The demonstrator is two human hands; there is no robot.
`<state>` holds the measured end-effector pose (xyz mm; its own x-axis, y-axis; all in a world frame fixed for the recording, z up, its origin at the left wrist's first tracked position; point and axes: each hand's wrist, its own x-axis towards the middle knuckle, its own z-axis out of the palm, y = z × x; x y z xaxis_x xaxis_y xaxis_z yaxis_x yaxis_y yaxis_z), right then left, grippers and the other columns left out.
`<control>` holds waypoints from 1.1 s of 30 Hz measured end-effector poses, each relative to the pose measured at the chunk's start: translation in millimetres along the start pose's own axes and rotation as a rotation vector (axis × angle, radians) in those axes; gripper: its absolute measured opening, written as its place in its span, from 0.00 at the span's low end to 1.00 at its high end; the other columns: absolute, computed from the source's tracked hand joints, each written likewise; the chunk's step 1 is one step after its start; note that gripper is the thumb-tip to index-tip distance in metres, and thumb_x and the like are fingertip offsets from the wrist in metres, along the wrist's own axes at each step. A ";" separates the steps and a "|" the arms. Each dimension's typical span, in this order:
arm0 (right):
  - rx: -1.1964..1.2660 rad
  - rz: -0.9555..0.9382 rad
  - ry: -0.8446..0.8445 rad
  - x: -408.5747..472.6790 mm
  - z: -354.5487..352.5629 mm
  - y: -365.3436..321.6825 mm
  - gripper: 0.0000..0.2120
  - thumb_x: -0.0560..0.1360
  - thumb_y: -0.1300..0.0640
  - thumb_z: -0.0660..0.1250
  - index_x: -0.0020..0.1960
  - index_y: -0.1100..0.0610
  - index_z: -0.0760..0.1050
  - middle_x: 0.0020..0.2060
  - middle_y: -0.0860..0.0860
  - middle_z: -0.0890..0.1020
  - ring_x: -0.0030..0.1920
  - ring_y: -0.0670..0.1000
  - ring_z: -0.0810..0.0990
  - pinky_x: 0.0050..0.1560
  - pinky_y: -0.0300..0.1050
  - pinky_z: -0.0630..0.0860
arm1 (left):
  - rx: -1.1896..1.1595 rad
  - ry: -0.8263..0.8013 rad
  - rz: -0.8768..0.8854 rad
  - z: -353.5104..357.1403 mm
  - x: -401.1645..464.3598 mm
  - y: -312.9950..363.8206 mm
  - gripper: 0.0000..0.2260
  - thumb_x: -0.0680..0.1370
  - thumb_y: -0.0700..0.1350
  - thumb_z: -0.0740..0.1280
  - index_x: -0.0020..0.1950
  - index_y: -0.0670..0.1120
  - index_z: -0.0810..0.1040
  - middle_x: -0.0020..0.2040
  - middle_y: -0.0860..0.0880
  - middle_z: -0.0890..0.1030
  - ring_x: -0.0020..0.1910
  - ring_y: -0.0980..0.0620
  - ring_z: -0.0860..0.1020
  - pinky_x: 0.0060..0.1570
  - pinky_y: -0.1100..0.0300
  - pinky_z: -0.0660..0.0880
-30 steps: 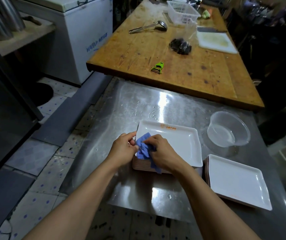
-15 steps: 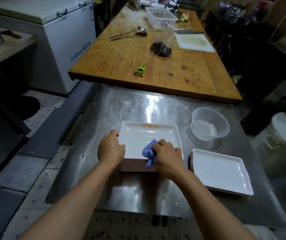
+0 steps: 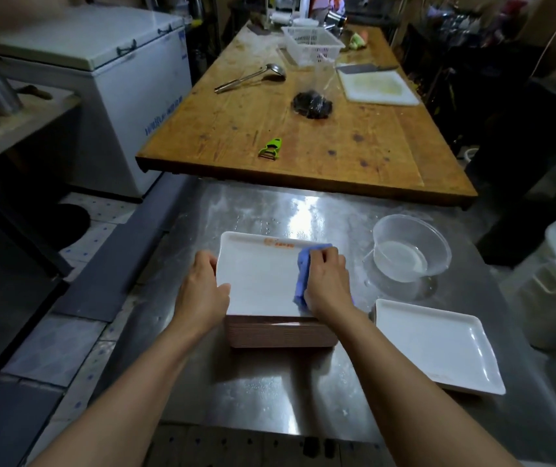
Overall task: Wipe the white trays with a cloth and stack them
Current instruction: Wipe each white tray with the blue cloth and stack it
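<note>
A: White tray (image 3: 263,278), top of the tall stack (image 3: 280,333) — where does it sit?

B: On the steel tabletop (image 3: 270,392), near its middle. The stack's edges below it look brownish. There is an orange mark on the tray's far rim.

A: And the hands?

B: The left hand (image 3: 202,293) holds the tray's left edge, thumb lying over the rim onto the white surface, fingers curled down the side. The right hand (image 3: 325,283) presses a blue cloth (image 3: 303,273) onto the tray's right part; its grip is closed round the cloth, which is bunched under the palm and fingers and reaches up to the far right corner.

A: Any other trays?

B: One second white tray (image 3: 435,345) lies to the right of the stack, just beside it, on the same tabletop; whether more lie beneath it I cannot tell.

A: What else is around?

B: A clear plastic bowl (image 3: 411,247) with a little water stands beyond that tray. Further back a wooden tabletop (image 3: 337,143) carries a green peeler (image 3: 271,149), a ladle (image 3: 253,77), a white basket (image 3: 312,45) and a white cutting board (image 3: 376,87). A white chest freezer (image 3: 128,96) stands at the left.
</note>
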<state>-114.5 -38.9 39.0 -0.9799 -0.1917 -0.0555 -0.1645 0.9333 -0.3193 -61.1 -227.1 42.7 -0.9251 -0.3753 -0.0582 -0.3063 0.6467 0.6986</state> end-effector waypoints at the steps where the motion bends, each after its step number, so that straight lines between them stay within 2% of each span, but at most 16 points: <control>1: 0.029 -0.023 -0.015 0.4 2.1 -2.3 0.34 0.69 0.56 0.73 0.70 0.59 0.61 0.68 0.56 0.62 0.64 0.57 0.64 0.62 0.48 0.67 | -0.029 -0.011 -0.007 -0.6 -0.4 0.8 0.11 0.73 0.35 0.63 0.53 0.43 0.65 0.46 0.46 0.77 0.45 0.44 0.76 0.41 0.51 0.73; 2: 0.066 -0.053 -0.026 -1.0 4.3 -5.2 0.36 0.68 0.56 0.75 0.70 0.58 0.61 0.68 0.55 0.61 0.63 0.57 0.63 0.62 0.48 0.67 | -0.059 -0.018 -0.024 -0.3 -1.2 1.0 0.11 0.73 0.34 0.62 0.53 0.43 0.64 0.45 0.46 0.76 0.44 0.45 0.75 0.37 0.53 0.71; 4: 0.132 -0.149 -0.032 -9.1 9.4 -11.7 0.33 0.69 0.58 0.73 0.70 0.57 0.63 0.67 0.55 0.63 0.63 0.56 0.64 0.62 0.48 0.67 | -0.123 -0.024 -0.071 2.3 -2.9 0.2 0.12 0.72 0.34 0.60 0.53 0.44 0.63 0.43 0.45 0.76 0.42 0.45 0.75 0.33 0.57 0.67; 8: 0.196 -0.265 -0.051 -26.6 15.3 -16.3 0.25 0.71 0.63 0.68 0.67 0.57 0.68 0.64 0.56 0.66 0.61 0.56 0.66 0.60 0.46 0.68 | -0.288 -0.018 -0.158 9.0 -1.6 -2.4 0.14 0.72 0.33 0.60 0.52 0.48 0.64 0.45 0.43 0.79 0.42 0.45 0.78 0.35 0.56 0.73; 12: 0.104 -0.145 -0.038 -30.8 5.0 2.0 0.17 0.70 0.63 0.69 0.58 0.60 0.72 0.60 0.56 0.69 0.59 0.55 0.69 0.55 0.44 0.70 | -0.420 0.016 -0.204 7.5 -2.8 -2.5 0.16 0.71 0.31 0.59 0.49 0.52 0.66 0.44 0.42 0.82 0.43 0.41 0.80 0.40 0.48 0.77; 15: 0.060 -0.040 -0.004 -33.9 -5.7 10.9 0.12 0.74 0.64 0.63 0.57 0.60 0.71 0.58 0.57 0.70 0.58 0.58 0.72 0.56 0.48 0.72 | -0.480 0.041 -0.199 2.3 -5.6 -1.3 0.19 0.71 0.31 0.59 0.45 0.56 0.67 0.41 0.47 0.83 0.41 0.43 0.82 0.42 0.45 0.79; 18: 0.027 -0.023 0.104 -37.2 -19.7 8.4 0.12 0.74 0.65 0.61 0.57 0.61 0.71 0.56 0.57 0.71 0.57 0.56 0.70 0.54 0.45 0.69 | -0.496 0.083 -0.152 -4.7 -6.8 5.3 0.19 0.72 0.31 0.60 0.48 0.56 0.69 0.42 0.49 0.83 0.41 0.46 0.82 0.41 0.48 0.80; 20: 0.236 -0.063 0.251 -42.2 -37.7 -0.9 0.09 0.69 0.71 0.62 0.46 0.61 0.75 0.48 0.55 0.76 0.51 0.54 0.74 0.46 0.39 0.68 | -0.511 0.112 -0.095 -11.4 -6.9 11.8 0.17 0.73 0.30 0.60 0.51 0.53 0.72 0.45 0.49 0.83 0.44 0.48 0.82 0.44 0.50 0.80; 22: 0.504 -0.060 0.442 -46.8 -61.0 -10.6 0.16 0.65 0.75 0.61 0.36 0.54 0.74 0.38 0.46 0.77 0.43 0.48 0.76 0.41 0.34 0.67 | -0.512 0.146 -0.015 -19.5 -7.4 20.4 0.17 0.74 0.30 0.60 0.50 0.51 0.75 0.46 0.49 0.83 0.46 0.48 0.82 0.47 0.49 0.80; 24: 0.595 -0.009 0.601 -49.1 -83.9 -16.7 0.14 0.68 0.73 0.62 0.41 0.55 0.76 0.41 0.48 0.76 0.46 0.51 0.75 0.46 0.36 0.66 | -0.487 0.197 0.075 -28.0 -8.6 30.8 0.16 0.74 0.31 0.60 0.49 0.51 0.76 0.45 0.49 0.83 0.45 0.48 0.81 0.46 0.49 0.79; 26: 0.607 0.003 0.662 -47.5 -103.8 -20.5 0.10 0.71 0.70 0.62 0.48 0.60 0.76 0.47 0.52 0.75 0.50 0.54 0.75 0.51 0.45 0.70 | -0.459 0.223 0.165 -35.4 -11.6 42.0 0.15 0.75 0.31 0.60 0.49 0.50 0.76 0.43 0.51 0.82 0.44 0.49 0.80 0.43 0.51 0.79; 29: 0.646 -0.075 0.640 -41.7 -133.0 -27.8 0.09 0.73 0.67 0.62 0.51 0.59 0.75 0.49 0.51 0.74 0.52 0.53 0.74 0.56 0.53 0.72 | -0.412 0.232 0.279 -45.5 -16.9 56.9 0.14 0.76 0.33 0.61 0.51 0.51 0.77 0.42 0.52 0.80 0.42 0.52 0.79 0.39 0.55 0.77; 31: 0.658 -0.117 0.496 -37.1 -148.8 -34.3 0.08 0.76 0.65 0.61 0.53 0.58 0.74 0.49 0.52 0.76 0.53 0.55 0.74 0.57 0.56 0.72 | -0.397 0.215 0.344 -52.3 -21.2 65.6 0.17 0.75 0.31 0.60 0.49 0.53 0.78 0.40 0.55 0.80 0.40 0.54 0.78 0.36 0.59 0.73; 33: 0.705 -0.165 0.307 -35.0 -159.7 -42.9 0.07 0.78 0.63 0.59 0.51 0.57 0.75 0.46 0.54 0.78 0.49 0.56 0.76 0.53 0.58 0.74 | -0.408 0.181 0.402 -60.4 -25.6 73.9 0.20 0.73 0.29 0.60 0.47 0.55 0.78 0.39 0.58 0.80 0.39 0.57 0.77 0.36 0.62 0.72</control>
<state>-91.1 -23.7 205.8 -0.9532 -0.1228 0.2764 -0.3012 0.4674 -0.8311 -46.5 -209.9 138.8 -0.8866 -0.2845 0.3646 0.2036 0.4678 0.8601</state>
